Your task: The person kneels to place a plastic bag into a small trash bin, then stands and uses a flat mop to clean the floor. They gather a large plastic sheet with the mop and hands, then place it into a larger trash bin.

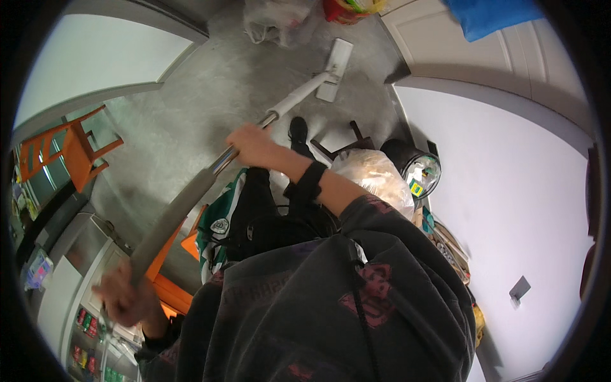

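Note:
A flat mop has a white head resting on the grey floor, and its pole runs diagonally down towards the lower left. My right hand is closed around the bare metal section of the pole, with a black band on that wrist. At the upper end of the grey grip is my left hand, blurred, its fingers wrapped about the handle. The pole's lower section has a white sleeve. My black shoe stands on the floor short of the mop head.
An orange chair stands at left. At right are a dark stool, a filled plastic bag and a black bin by the white wall. Further ahead lie another plastic bag and a red container. Shelves are at lower left.

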### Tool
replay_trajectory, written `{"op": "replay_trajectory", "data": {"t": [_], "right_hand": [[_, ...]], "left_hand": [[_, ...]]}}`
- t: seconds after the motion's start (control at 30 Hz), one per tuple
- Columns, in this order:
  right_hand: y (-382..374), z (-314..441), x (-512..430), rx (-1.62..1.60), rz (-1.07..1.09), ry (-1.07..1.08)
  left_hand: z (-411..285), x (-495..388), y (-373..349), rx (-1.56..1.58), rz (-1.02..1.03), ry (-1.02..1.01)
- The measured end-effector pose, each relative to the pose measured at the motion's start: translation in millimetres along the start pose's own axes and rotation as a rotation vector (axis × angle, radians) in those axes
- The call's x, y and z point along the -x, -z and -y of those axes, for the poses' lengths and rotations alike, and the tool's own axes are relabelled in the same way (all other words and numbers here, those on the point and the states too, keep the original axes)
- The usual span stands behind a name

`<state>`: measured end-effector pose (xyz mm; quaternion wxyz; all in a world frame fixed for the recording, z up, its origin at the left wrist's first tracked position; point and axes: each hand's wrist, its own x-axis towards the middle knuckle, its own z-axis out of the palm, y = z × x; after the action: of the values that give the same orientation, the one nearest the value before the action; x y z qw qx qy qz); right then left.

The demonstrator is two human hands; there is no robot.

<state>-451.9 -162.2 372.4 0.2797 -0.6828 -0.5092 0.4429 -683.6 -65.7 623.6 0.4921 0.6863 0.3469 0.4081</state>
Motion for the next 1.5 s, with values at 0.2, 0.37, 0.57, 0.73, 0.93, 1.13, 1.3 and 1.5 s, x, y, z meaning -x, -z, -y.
{"op": "replay_trajectory", "data": {"t": [0.2, 0.37, 0.57, 0.73, 0.93, 1.13, 1.3, 1.5], "right_hand": [[48.0, -99.3, 2.5, 0.301, -0.037, 0.032], [49.4, -122.7, 10.2, 0.222, -0.004, -0.049], [-60.9, -30.8, -17.1, 0.254, 0.045, 0.069], [-163.0, 89.3, -36.4, 0.184, 0.028, 0.169], [-161.8, 164.9, -29.0, 0.066, 0.364, 0.259], [-112.5, 176.5, 21.8, -0.022, 0.331, 0.378], [-68.4, 128.7, 54.5, 0.09, 0.209, 0.227], [4.0, -19.3, 60.1, 0.316, 0.09, 0.056]], "left_hand": [[80.4, -2.3, -81.9, 0.396, 0.088, 0.053], [80.1, 13.3, -96.4, 0.454, 0.104, 0.221], [47.0, 46.7, 30.0, 0.457, -0.09, 0.269], [-32.8, 66.7, 130.2, 0.26, -0.376, 0.292], [-104.9, 99.9, 140.5, 0.265, -0.398, 0.234], [-156.9, 117.7, 116.2, 0.119, -0.263, 0.021], [-122.8, 127.3, 101.2, -0.012, -0.31, 0.085], [-12.5, 79.4, -16.9, 0.197, -0.054, 0.125]]}}
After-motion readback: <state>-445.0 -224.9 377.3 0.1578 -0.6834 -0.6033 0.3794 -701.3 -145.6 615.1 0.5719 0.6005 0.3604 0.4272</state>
